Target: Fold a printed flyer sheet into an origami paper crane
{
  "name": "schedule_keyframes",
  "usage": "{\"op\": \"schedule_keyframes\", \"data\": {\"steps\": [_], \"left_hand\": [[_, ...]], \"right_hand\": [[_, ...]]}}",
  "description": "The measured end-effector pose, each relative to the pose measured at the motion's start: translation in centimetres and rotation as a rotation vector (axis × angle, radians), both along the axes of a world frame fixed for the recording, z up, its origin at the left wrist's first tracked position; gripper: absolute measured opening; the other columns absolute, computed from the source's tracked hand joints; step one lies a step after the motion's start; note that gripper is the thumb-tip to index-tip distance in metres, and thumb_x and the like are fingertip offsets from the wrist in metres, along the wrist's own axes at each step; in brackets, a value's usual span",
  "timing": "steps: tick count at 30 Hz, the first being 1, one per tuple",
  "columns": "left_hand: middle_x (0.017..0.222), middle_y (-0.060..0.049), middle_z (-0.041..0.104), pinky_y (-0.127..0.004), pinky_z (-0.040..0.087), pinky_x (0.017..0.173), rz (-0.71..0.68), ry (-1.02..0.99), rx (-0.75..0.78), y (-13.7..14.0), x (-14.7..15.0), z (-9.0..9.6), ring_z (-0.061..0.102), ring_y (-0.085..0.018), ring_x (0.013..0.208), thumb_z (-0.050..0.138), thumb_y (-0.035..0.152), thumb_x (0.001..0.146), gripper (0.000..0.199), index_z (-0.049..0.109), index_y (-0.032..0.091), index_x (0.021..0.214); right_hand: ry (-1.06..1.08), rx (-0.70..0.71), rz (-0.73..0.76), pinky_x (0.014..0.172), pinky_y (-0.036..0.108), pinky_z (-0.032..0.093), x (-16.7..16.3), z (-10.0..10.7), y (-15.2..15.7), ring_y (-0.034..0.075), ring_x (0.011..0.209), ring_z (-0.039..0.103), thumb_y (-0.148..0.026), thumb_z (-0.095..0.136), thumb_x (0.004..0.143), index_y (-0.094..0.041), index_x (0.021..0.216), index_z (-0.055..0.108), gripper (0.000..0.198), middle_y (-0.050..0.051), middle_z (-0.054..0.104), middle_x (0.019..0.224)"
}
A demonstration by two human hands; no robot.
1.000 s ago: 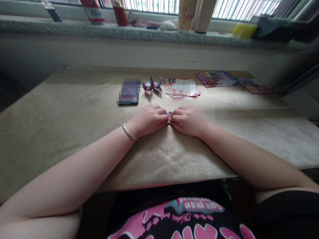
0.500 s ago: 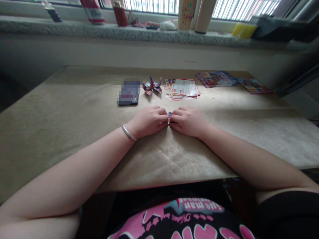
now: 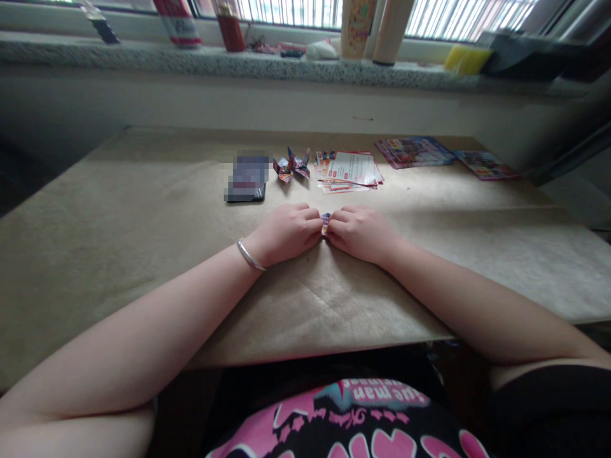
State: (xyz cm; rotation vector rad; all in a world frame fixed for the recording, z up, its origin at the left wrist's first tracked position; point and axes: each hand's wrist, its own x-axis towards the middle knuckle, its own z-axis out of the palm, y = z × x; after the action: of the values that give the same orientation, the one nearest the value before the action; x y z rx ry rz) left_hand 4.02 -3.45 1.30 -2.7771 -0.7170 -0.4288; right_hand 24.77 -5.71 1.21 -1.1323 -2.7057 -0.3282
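Observation:
A small piece of folded printed paper [image 3: 325, 222] shows between my two hands, low over the table. My left hand [image 3: 291, 232], a silver bangle at its wrist, pinches the paper's left side with curled fingers. On its right side, my right hand [image 3: 360, 232] is closed on the same paper. Most of the paper is hidden behind my fingers. Just beyond my hands lie two folded paper cranes [image 3: 292, 165], coloured and pointed.
A phone [image 3: 247, 178], partly pixelated, lies left of the cranes. To their right are a stack of printed sheets [image 3: 351, 170] and colourful booklets [image 3: 415, 152]. Bottles and a yellow item [image 3: 468, 59] stand on the stone windowsill [image 3: 286, 69] behind the cloth-covered table [image 3: 143, 210].
Slightly more of the folded paper shows between my fingertips. My left hand and wrist have shifted a little to the right; my right hand has barely moved.

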Motion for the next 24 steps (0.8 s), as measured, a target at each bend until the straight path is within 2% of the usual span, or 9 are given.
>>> {"op": "schedule_keyframes", "data": {"steps": [5, 13, 17, 21, 24], "left_hand": [[0.089, -0.007, 0.069, -0.031, 0.050, 0.075, 0.011, -0.053, -0.075, 0.1, 0.0, 0.0, 0.063, -0.020, 0.082, 0.051, 0.021, 0.094, 0.020, 0.070, 0.015, 0.089], [0.082, -0.006, 0.065, -0.028, 0.047, 0.071, 0.036, -0.193, -0.240, 0.7, 0.1, -0.5, 0.059, -0.016, 0.077, 0.056, 0.022, 0.092, 0.017, 0.067, 0.015, 0.082], [0.085, -0.006, 0.067, -0.028, 0.048, 0.073, 0.049, -0.261, -0.304, 0.9, 0.1, -0.7, 0.060, -0.016, 0.078, 0.056, 0.028, 0.094, 0.021, 0.069, 0.015, 0.084], [0.085, -0.006, 0.068, -0.028, 0.047, 0.073, 0.088, -0.261, -0.312, 0.8, 0.3, -0.7, 0.061, -0.016, 0.078, 0.056, 0.025, 0.093, 0.021, 0.070, 0.015, 0.082], [0.085, -0.006, 0.068, -0.027, 0.048, 0.073, 0.104, -0.265, -0.346, 0.7, 0.3, -0.7, 0.061, -0.015, 0.078, 0.058, 0.025, 0.093, 0.020, 0.071, 0.015, 0.082]], "right_hand": [[0.142, -0.077, -0.038, 0.071, 0.032, 0.039, 0.1, -0.3, 0.4, 0.020, 0.085, 0.061, -0.027, 0.053, 0.093, -0.019, 0.091, 0.074, 0.022, 0.007, 0.074, 0.094], [0.370, -0.226, -0.085, 0.080, 0.031, 0.045, 0.3, -0.8, 1.0, 0.020, 0.089, 0.063, -0.026, 0.059, 0.088, -0.019, 0.086, 0.074, 0.017, 0.006, 0.074, 0.093], [0.398, -0.218, -0.065, 0.082, 0.031, 0.046, 0.4, -1.0, 1.1, 0.020, 0.089, 0.062, -0.024, 0.060, 0.087, -0.020, 0.086, 0.073, 0.014, 0.006, 0.073, 0.091], [0.368, -0.185, -0.036, 0.085, 0.033, 0.045, 0.4, -0.6, 0.9, 0.021, 0.091, 0.061, -0.021, 0.058, 0.087, -0.019, 0.094, 0.072, 0.016, 0.006, 0.073, 0.095], [0.354, -0.200, -0.025, 0.085, 0.033, 0.045, 0.4, -0.6, 0.8, 0.022, 0.092, 0.060, -0.022, 0.058, 0.087, -0.019, 0.092, 0.072, 0.015, 0.008, 0.072, 0.095]]}}
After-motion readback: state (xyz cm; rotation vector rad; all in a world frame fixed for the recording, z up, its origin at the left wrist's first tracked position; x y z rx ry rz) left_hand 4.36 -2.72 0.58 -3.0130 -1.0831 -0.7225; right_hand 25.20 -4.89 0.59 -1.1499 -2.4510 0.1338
